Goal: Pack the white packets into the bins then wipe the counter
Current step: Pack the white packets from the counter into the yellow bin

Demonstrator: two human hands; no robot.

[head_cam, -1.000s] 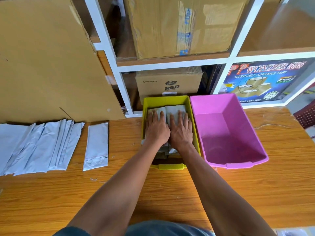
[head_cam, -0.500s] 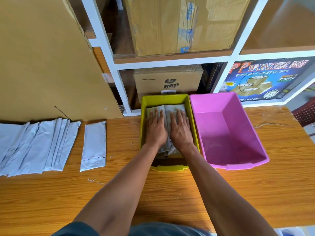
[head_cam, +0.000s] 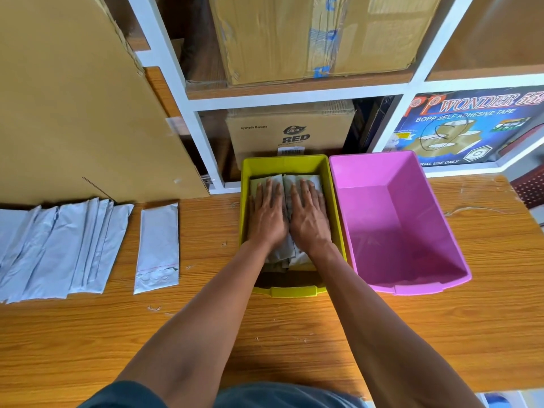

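- Left hand (head_cam: 268,219) and right hand (head_cam: 309,220) flat, fingers straight, pressing side by side on white packets (head_cam: 294,257) inside yellow bin (head_cam: 285,164).
- Pink bin (head_cam: 424,285) touching yellow bin's right side.
- More packets (head_cam: 56,248) fanned on surface (head_cam: 294,328) at left, single packet (head_cam: 157,245) just beside.

The brown carton (head_cam: 290,134) in the lower shelf bay, behind the far edge of the table, carries "Ayurvedic Medicine" in small print at its upper left, the "Dabur" logo and below it "RED" in large dark letters; the small line under that and the barcode sticker are too fine to read. The blue box (head_cam: 468,128) in the bay to the right reads "WONDER 555", "BOPP SELF ADHESIVE TAPE" and, cut off at its bottom edge, "…RIAL USE ONLY".
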